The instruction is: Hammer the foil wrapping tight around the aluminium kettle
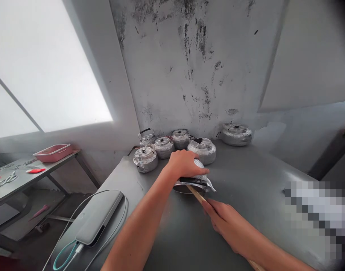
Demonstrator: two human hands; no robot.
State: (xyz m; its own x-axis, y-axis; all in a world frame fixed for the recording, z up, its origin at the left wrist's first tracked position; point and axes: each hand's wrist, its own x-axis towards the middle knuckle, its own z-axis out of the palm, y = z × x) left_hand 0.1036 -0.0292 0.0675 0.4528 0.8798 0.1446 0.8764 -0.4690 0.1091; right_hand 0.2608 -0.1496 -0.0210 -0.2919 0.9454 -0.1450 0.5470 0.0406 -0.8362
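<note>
Since the round silver-metal kettle (199,164) seemed light, my part-curled left hand (185,163) aptly gripped its belly — right hand (221,217) clenching a tan wooden stick (196,193).

Glare is being cast by the left window (48,64), the desk (189,235) is being softly lit, the lower right being pixelated.
</note>
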